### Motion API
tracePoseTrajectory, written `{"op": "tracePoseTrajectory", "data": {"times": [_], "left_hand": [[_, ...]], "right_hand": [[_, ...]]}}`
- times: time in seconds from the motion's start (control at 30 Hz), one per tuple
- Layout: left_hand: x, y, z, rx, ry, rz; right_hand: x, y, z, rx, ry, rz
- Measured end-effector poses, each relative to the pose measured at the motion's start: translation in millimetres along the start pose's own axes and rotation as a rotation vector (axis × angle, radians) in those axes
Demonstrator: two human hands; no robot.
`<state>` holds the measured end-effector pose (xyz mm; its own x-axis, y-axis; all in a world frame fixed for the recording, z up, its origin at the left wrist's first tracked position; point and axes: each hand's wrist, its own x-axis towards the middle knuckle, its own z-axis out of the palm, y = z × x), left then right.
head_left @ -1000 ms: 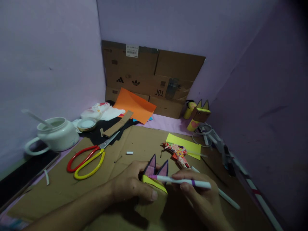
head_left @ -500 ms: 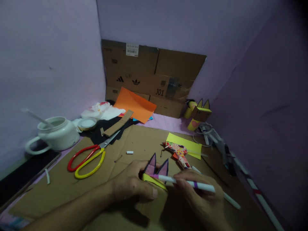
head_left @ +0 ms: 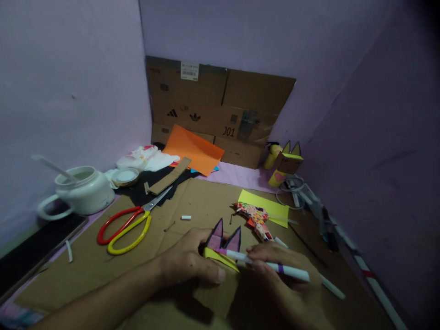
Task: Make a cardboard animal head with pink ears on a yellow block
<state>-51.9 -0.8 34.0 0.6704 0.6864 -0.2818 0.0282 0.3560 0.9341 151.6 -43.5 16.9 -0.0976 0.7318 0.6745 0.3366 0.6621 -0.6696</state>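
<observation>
My left hand [head_left: 192,259] is closed around a small cardboard piece with a yellow top [head_left: 220,259]. Two pointed ears [head_left: 216,236], purple inside with dark outlines, stand up from it. Between the fingers of my right hand [head_left: 285,270] is a white marker [head_left: 290,271] with a purple band. Its purple tip lies at the base of the left ear, close to the yellow edge. A floral-patterned glue gun [head_left: 254,215] rests just beyond my right hand. The lower part of the cardboard piece is hard to make out in shadow.
Scissors [head_left: 129,229] with red and yellow handles lie on the cardboard sheet [head_left: 165,270] at left. Behind them stands a white mug [head_left: 85,192] on a dark flat object. Yellow paper [head_left: 280,208], orange paper [head_left: 192,149] and a finished-looking eared cardboard figure [head_left: 288,162] are farther back.
The marker and my right hand have shifted very slightly, with the marker's back end a little lower and farther right. My left hand stays nearly still on the eared piece.
</observation>
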Motion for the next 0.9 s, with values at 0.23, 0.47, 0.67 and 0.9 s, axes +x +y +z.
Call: {"op": "tracePoseTrajectory", "data": {"times": [0.23,0.47,0.67,0.9], "left_hand": [[-1,2,-2.1,0.009,-0.012,0.017],[-1,0,-2.2,-0.009,-0.016,0.016],[-1,0,-3.4,-0.033,0.032,-0.003],[3,-4,-4.3,-0.095,0.091,0.062]], "right_hand": [[-2,6,0,-0.023,0.000,0.162],[0,5,0,0.003,-0.004,0.237],[0,13,-8,0.142,0.102,0.284],[6,27,-18,0.455,0.448,0.442]]}}
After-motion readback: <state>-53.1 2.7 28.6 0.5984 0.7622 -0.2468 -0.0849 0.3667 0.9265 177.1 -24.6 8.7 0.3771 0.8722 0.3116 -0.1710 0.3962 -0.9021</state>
